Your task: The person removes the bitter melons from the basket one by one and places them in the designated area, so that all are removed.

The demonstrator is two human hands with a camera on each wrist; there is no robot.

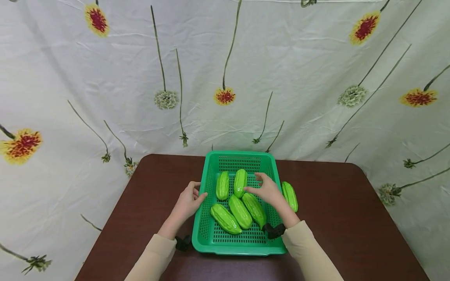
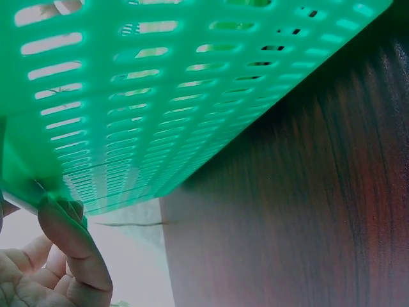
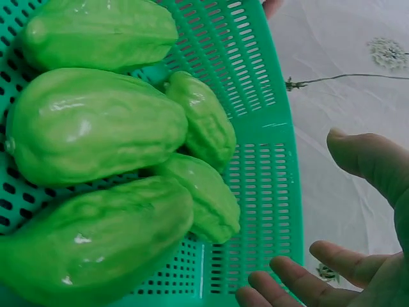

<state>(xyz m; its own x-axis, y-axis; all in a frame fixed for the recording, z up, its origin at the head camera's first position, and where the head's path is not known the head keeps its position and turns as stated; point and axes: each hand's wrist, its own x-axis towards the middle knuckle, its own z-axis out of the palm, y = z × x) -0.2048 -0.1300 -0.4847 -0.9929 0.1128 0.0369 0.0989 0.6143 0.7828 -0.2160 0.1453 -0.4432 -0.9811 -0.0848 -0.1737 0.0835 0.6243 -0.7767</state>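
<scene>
A green plastic basket (image 1: 232, 249) holds several light green, ridged bitter melons (image 1: 240, 212). My left hand (image 1: 187, 201) is at the basket's left rim, pinching it between thumb and fingers; the left wrist view shows a curled finger (image 2: 75, 246) against the rim. Over the right half of the basket hovers my right hand (image 1: 268, 191), thumb and fingers spread apart with nothing between them. Its thumb is close to the upper middle bitter melon (image 1: 240, 182). One more bitter melon (image 1: 290, 197) lies on the table just outside the basket's right side, partly behind my right forearm.
The basket stands on a dark brown table (image 1: 334, 207) with rounded far corners. Behind the table hangs a white cloth (image 1: 302, 70) printed with flowers. Black straps (image 1: 274, 231) sit at my wrists.
</scene>
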